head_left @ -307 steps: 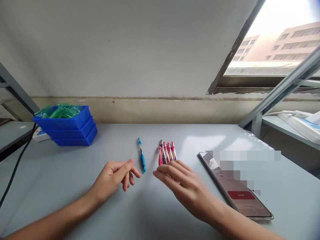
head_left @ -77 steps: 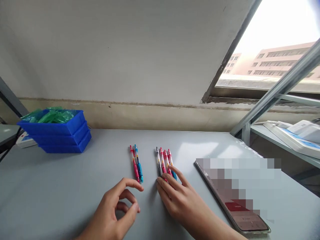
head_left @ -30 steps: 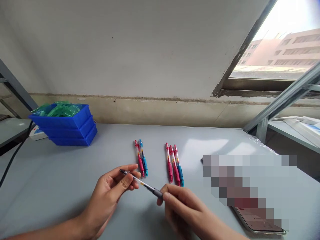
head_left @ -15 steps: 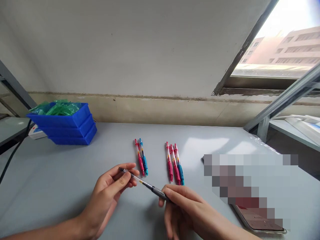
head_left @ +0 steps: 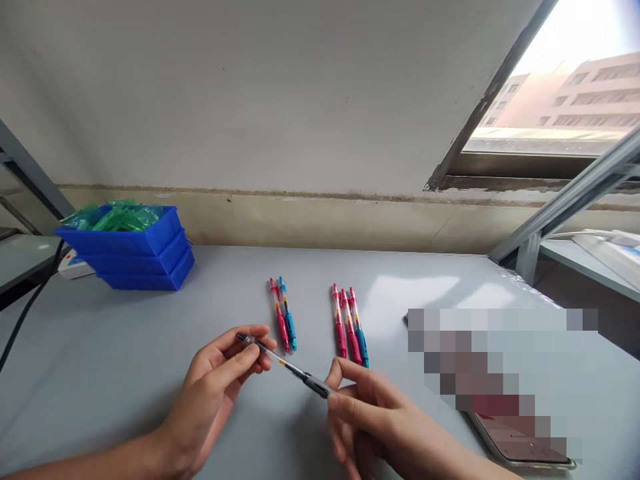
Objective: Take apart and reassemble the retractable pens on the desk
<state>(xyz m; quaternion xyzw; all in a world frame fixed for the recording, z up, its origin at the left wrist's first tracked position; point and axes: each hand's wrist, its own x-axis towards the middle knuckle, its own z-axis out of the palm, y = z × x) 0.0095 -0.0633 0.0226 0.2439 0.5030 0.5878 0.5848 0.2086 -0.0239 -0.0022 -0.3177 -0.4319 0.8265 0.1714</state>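
Observation:
A black pen [head_left: 295, 371] with a clear barrel and dark grip slants down to the right between my hands, above the table. My left hand [head_left: 220, 380] pinches its clicker end between thumb and fingers. At the tip end, the thumb and index finger of my right hand [head_left: 375, 413] close on the pen, hiding the tip itself. Beyond my hands lie a pink pen [head_left: 280, 317] and a blue pen [head_left: 289, 315] side by side. To their right are two pink pens [head_left: 340, 323] and a pen with a pink top and teal grip [head_left: 360, 333].
Stacked blue bins [head_left: 135, 260] with green plastic bags [head_left: 123, 217] on top stand at the back left. A phone [head_left: 525, 440], partly under a blurred patch, lies at the right. The grey table [head_left: 225, 287] ends at a wall, with metal frame bars [head_left: 565, 193] at the right.
My right hand has shifted its hold at the pen's tip end, the index finger now bent and raised. The left hand and pen have barely moved.

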